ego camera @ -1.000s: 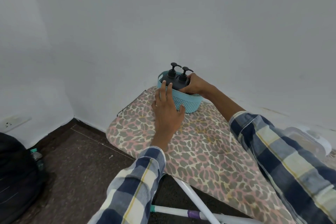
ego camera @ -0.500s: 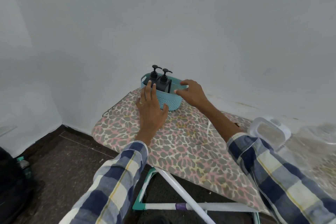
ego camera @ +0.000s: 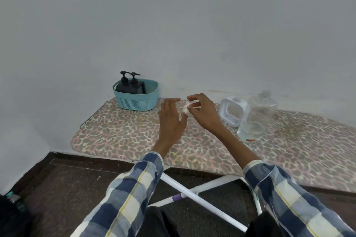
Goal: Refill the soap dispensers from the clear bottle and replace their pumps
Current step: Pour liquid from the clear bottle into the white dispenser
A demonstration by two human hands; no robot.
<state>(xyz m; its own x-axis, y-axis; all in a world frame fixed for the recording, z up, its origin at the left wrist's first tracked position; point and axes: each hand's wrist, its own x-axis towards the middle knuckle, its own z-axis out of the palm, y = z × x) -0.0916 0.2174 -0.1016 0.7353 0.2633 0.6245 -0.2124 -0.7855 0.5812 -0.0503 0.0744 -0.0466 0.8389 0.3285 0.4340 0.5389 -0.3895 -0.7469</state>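
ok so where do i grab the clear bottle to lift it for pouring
Grip the clear bottle round its wide body, just below the shoulder. Come from its front right with the right hand. It stands upright on the ironing board, its narrow neck looks too slim to carry it, and a white-rimmed container crowds its left side.

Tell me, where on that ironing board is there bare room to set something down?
The widest bare stretch of the ironing board lies in front of the teal basket, left of the left hand. Another runs along the near edge, right of the clear bottle. It is crowded between the right hand, the white-rimmed container and the bottle.
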